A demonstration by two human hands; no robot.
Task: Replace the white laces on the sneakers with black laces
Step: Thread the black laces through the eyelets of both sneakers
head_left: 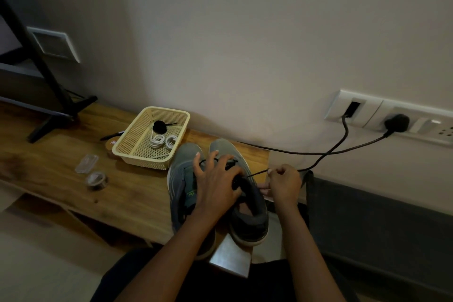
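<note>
Sneakers: two counted, grey, side by side at the right end of the tabletop [61,154], toes toward the wall. We log them as left sneaker [182,179] and right sneaker [225,148].

The left grip [215,179] lies over the right sneaker's lacing, fingers spread and pressing down. We cannot tell whether it pinches anything. The right grip [285,184], just right of that sneaker, pinches one black lace [257,173], which runs taut from it to the sneaker.

One cream basket [130,131] stands just beyond the left sneaker. It holds two coiled white laces [158,141] and one black bundle [159,126].

Left of the basket we count one clear packet [86,164] and one tape roll [96,179]. Two black cables [318,153] are plugged in at the wall socket panel [372,110].
</note>
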